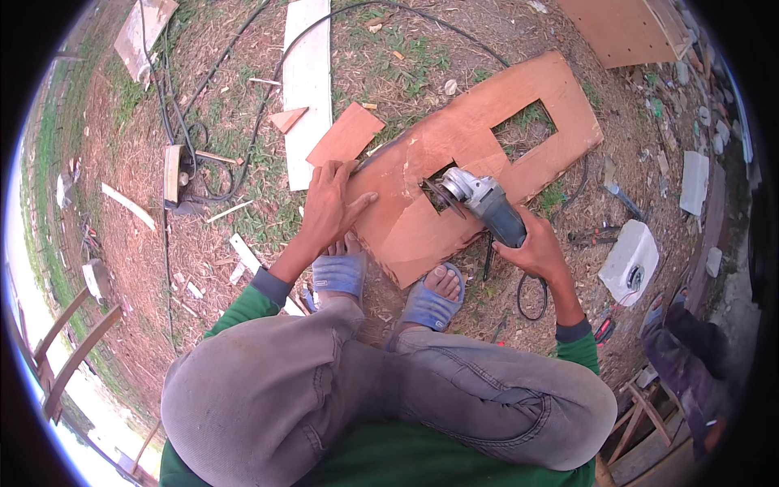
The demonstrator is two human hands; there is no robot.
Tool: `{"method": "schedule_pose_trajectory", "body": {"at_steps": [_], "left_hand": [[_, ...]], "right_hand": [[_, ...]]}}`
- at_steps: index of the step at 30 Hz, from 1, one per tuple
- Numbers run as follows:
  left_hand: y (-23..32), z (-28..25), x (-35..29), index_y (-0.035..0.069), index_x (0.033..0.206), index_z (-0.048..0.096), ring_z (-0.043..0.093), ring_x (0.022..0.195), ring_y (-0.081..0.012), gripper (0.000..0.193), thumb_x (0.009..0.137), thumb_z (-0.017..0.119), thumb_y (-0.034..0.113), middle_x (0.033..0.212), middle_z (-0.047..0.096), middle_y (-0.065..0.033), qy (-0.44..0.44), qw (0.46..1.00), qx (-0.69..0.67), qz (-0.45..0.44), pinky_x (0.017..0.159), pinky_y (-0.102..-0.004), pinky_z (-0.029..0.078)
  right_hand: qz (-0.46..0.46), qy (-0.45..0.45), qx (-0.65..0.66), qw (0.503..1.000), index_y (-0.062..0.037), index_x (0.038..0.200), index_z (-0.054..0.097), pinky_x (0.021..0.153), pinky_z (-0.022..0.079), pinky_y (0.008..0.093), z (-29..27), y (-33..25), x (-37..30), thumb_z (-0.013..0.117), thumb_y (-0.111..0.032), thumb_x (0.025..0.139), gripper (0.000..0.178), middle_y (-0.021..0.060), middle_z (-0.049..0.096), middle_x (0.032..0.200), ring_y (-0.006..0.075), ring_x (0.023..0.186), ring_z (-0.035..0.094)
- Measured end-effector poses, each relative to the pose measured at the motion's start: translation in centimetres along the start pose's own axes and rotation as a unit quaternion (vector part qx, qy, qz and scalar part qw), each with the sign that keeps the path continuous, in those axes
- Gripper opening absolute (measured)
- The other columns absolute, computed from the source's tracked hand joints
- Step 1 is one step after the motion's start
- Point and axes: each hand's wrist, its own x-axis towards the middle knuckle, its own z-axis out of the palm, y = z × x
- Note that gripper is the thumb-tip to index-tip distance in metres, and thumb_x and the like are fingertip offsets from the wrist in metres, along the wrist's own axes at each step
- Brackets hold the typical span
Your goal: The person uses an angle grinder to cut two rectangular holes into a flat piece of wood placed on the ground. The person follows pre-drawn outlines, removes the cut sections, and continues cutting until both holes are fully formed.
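Observation:
A reddish-brown plywood board (454, 146) with two rectangular cut-outs lies tilted on the ground before my feet. My right hand (537, 247) grips the dark body of an angle grinder (497, 213). The grinder's disc (444, 197) stands at the nearer, smaller opening; whether it touches the wood I cannot tell. At the board's left edge, my left hand (324, 207) holds it, thumb on the top face and fingers along the edge. A small plywood offcut (347, 134) lies just beyond those fingers.
A long white board (307, 89) lies beyond my left hand. Black cables (169, 105) run over the ground at left, near a small wooden box (173, 174). Another plywood panel (621, 32) is at far right. Pliers (595, 235) and a white sheet (630, 264) lie right; another person's legs (690, 349) show beyond.

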Motion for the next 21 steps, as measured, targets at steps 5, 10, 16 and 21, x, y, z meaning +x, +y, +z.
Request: {"method": "schedule_pose_trajectory", "body": {"at_steps": [5, 10, 16, 21], "left_hand": [[-0.9, 0.5, 0.4, 0.001, 0.145, 0.065, 0.059, 0.121, -0.0392, 0.071, 0.091, 0.089, 0.042, 0.127, 0.063, -0.0185, 0.008, 1.0, -0.026, -0.006, 0.108, -0.0502, 0.05], [-0.9, 0.7, 0.6, 0.0, 0.143, 0.068, 0.058, 0.12, -0.0388, 0.073, 0.087, 0.091, 0.04, 0.126, 0.063, -0.0189, -0.002, 0.999, -0.04, -0.033, 0.108, -0.0484, 0.051], [-1.0, 0.9, 0.7, 0.0, 0.142, 0.069, 0.058, 0.12, -0.0387, 0.072, 0.087, 0.092, 0.04, 0.124, 0.063, -0.019, 0.003, 0.999, -0.042, -0.034, 0.108, -0.0489, 0.051], [-1.2, 0.8, 0.7, -0.001, 0.139, 0.07, 0.058, 0.119, -0.0391, 0.071, 0.086, 0.092, 0.04, 0.123, 0.062, -0.019, 0.004, 0.998, -0.051, -0.034, 0.107, -0.0491, 0.051]], "right_hand": [[-0.067, 0.014, -0.072, 0.995, 0.0051, 0.141, 0.068, 0.091, 0.063, 0.0492, -1.1, 0.9, 1.5, 0.095, -0.023, 0.075, 0.076, 0.0299, 0.079, 0.112, 0.0471, 0.103, 0.08], [-0.057, -0.021, -0.076, 0.995, -0.0004, 0.144, 0.066, 0.09, 0.063, 0.0536, -1.5, 1.3, 2.1, 0.093, -0.025, 0.077, 0.076, 0.0289, 0.078, 0.119, 0.0478, 0.107, 0.078], [-0.06, -0.02, -0.108, 0.992, 0.0022, 0.142, 0.067, 0.09, 0.064, 0.0503, -1.3, 1.1, 2.6, 0.093, -0.024, 0.076, 0.076, 0.0284, 0.079, 0.115, 0.0465, 0.104, 0.08], [-0.07, -0.016, -0.135, 0.988, 0.0006, 0.142, 0.067, 0.089, 0.064, 0.0521, -1.4, 1.0, 2.9, 0.093, -0.026, 0.076, 0.075, 0.0276, 0.079, 0.116, 0.0471, 0.102, 0.079]]}}
